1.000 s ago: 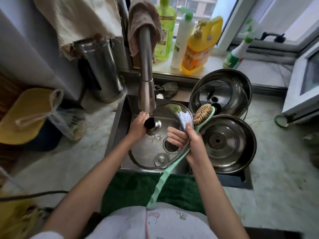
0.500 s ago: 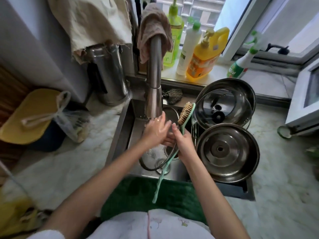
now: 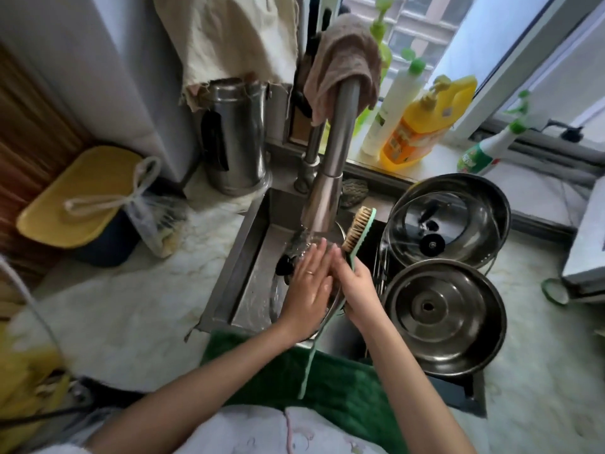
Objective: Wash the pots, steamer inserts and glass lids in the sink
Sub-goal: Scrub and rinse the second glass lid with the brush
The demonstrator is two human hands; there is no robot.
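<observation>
While the right hand [image 3: 355, 283] grips the brush [image 3: 353, 234], the left hand [image 3: 309, 283] lies flat, fingers straight, on the glass lid [image 3: 278, 290] in the sink [image 3: 242, 257] beneath the running tap [image 3: 327, 191]; pots [image 3: 445, 316] stand just right.

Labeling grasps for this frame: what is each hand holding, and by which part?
Right hand grips the long green-handled bristle brush on its handle just below the head. Left hand lies flat, fingers straight, on the round glass lid under the tap, gripping nothing.
</observation>
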